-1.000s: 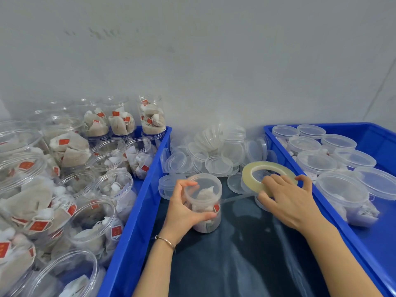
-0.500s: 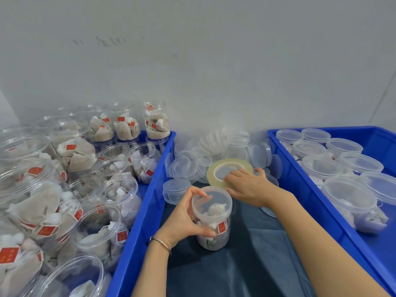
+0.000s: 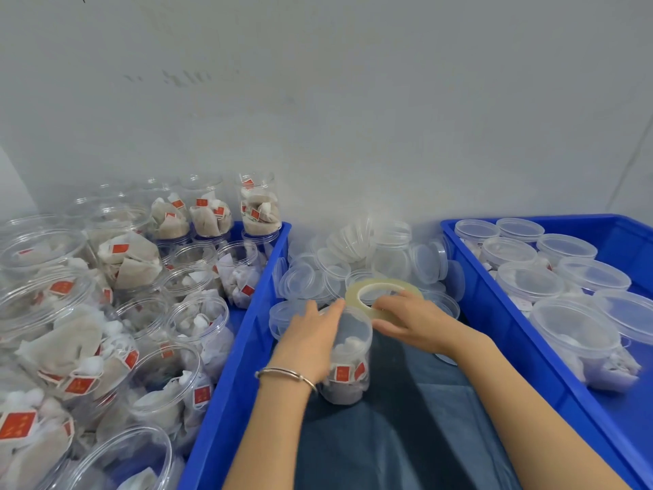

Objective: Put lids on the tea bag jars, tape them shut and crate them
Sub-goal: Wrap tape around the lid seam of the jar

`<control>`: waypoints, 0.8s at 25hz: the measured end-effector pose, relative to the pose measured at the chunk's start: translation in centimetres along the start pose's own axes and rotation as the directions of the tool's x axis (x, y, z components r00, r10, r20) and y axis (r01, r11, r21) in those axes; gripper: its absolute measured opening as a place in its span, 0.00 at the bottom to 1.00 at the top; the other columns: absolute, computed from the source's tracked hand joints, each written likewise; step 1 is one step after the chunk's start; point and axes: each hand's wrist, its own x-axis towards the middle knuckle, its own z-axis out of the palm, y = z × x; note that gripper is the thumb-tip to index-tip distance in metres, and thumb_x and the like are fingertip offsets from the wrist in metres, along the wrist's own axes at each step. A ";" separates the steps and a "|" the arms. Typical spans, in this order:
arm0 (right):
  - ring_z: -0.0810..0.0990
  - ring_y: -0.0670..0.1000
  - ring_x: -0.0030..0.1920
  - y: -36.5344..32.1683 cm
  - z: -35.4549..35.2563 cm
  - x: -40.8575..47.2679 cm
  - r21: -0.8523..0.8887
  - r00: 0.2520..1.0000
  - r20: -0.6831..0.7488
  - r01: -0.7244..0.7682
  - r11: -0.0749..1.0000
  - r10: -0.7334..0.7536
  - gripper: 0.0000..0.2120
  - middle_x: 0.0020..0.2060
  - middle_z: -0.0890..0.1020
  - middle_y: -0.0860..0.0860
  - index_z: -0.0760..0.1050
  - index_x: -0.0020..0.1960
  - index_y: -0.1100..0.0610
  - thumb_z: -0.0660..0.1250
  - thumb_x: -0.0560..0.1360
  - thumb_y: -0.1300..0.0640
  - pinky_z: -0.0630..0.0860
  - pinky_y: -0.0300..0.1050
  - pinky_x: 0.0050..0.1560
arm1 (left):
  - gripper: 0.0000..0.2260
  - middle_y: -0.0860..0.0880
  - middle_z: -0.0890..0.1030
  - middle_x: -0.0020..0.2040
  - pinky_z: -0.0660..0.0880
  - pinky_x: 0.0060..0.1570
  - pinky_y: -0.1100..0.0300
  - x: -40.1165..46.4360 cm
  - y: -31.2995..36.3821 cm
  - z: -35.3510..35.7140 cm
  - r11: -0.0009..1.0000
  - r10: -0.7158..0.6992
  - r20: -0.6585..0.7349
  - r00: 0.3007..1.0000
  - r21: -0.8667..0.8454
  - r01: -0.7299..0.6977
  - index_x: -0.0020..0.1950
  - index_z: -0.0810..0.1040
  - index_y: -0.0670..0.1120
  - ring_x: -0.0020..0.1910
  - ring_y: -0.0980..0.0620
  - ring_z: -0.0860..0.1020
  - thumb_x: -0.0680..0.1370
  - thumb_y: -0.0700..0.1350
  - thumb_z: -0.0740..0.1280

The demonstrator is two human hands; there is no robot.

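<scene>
A clear lidded jar of tea bags (image 3: 348, 362) stands on the dark cloth between two blue crates. My left hand (image 3: 311, 341) grips its side, thumb and fingers curled round it near the lid. My right hand (image 3: 413, 321) holds a roll of clear tape (image 3: 383, 297) just behind and right of the jar's lid, with the roll's edge touching the lid rim. A pile of loose clear lids (image 3: 353, 267) lies behind the tape roll.
The left blue crate (image 3: 243, 348) holds several open jars of tea bags (image 3: 148, 313). The right blue crate (image 3: 501, 334) holds several lidded jars (image 3: 579, 334). A grey wall rises close behind everything. Dark cloth (image 3: 406, 429) covers the middle.
My right hand brought the tape roll leftward from the right crate's edge to the jar's lid. My left hand slid higher round the jar, which stayed in place.
</scene>
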 end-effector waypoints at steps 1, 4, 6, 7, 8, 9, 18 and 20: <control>0.69 0.48 0.55 -0.1 0.1 -0.1 -0.025 1.000 -0.019 0.005 1.000 -0.006 0.14 0.50 0.75 0.46 0.72 0.57 0.52 0.57 0.80 0.44 0.73 0.54 0.55 | 0.49 0.41 0.55 0.72 0.72 0.61 0.45 -0.1 1.2 0.4 0.998 -0.059 0.047 0.997 0.016 0.059 0.78 0.41 0.53 0.69 0.38 0.64 0.71 0.46 0.75; 0.69 0.47 0.58 -0.1 0.3 -0.3 -0.108 0.998 -0.059 -0.013 0.994 0.006 0.15 0.54 0.77 0.46 0.70 0.61 0.49 0.56 0.79 0.42 0.70 0.51 0.55 | 0.48 0.46 0.51 0.74 0.64 0.63 0.34 0.1 4.7 1.5 0.981 -0.191 -0.001 0.982 -0.045 0.191 0.77 0.48 0.45 0.74 0.38 0.52 0.69 0.65 0.70; 0.67 0.46 0.59 0.5 0.0 -0.8 -0.183 0.997 -0.077 -0.036 0.982 0.022 0.17 0.55 0.76 0.44 0.69 0.61 0.48 0.55 0.79 0.40 0.67 0.51 0.58 | 0.37 0.48 0.60 0.70 0.64 0.64 0.36 0.7 5.7 1.8 0.981 -0.193 -0.186 0.963 -0.056 0.186 0.71 0.58 0.44 0.72 0.42 0.57 0.73 0.66 0.65; 0.67 0.45 0.58 1.0 -0.3 -1.1 -0.195 0.996 -0.081 -0.049 0.980 0.034 0.18 0.54 0.75 0.43 0.70 0.60 0.47 0.54 0.78 0.37 0.66 0.51 0.58 | 0.32 0.49 0.63 0.69 0.65 0.64 0.39 1.1 5.5 1.8 0.985 -0.171 -0.232 0.958 -0.069 0.159 0.69 0.60 0.45 0.70 0.44 0.60 0.75 0.64 0.64; 0.68 0.44 0.55 1.6 -0.8 -1.6 -0.186 0.995 -0.078 -0.068 0.980 0.055 0.21 0.53 0.75 0.42 0.70 0.58 0.47 0.51 0.76 0.34 0.65 0.50 0.59 | 0.30 0.50 0.64 0.69 0.65 0.63 0.41 1.5 5.1 1.8 0.988 -0.140 -0.240 0.961 -0.096 0.120 0.69 0.62 0.47 0.69 0.45 0.61 0.75 0.64 0.64; 0.67 0.43 0.52 2.3 -1.2 -2.1 -0.171 0.994 -0.080 -0.084 0.982 0.071 0.25 0.51 0.74 0.41 0.70 0.55 0.47 0.48 0.74 0.30 0.66 0.48 0.58 | 0.29 0.50 0.65 0.69 0.65 0.63 0.43 1.7 4.5 1.7 0.989 -0.112 -0.226 0.968 -0.117 0.087 0.68 0.62 0.49 0.68 0.45 0.61 0.75 0.64 0.64; 0.66 0.44 0.54 2.3 -0.8 -2.1 -0.244 0.989 -0.128 -0.100 0.965 0.070 0.15 0.50 0.68 0.39 0.65 0.54 0.47 0.50 0.79 0.38 0.65 0.47 0.61 | 0.25 0.55 0.65 0.68 0.64 0.60 0.49 1.9 3.4 3.3 1.000 -0.006 -0.340 0.941 -0.027 -0.004 0.68 0.63 0.53 0.66 0.47 0.63 0.76 0.65 0.59; 0.67 0.46 0.57 1.6 -0.7 -1.3 -0.262 0.993 -0.104 -0.087 0.961 0.062 0.15 0.54 0.71 0.42 0.66 0.56 0.49 0.50 0.80 0.39 0.65 0.50 0.62 | 0.20 0.56 0.68 0.66 0.63 0.60 0.50 1.8 3.7 3.6 0.998 -0.030 -0.400 0.916 -0.056 0.008 0.65 0.66 0.54 0.65 0.49 0.64 0.77 0.60 0.60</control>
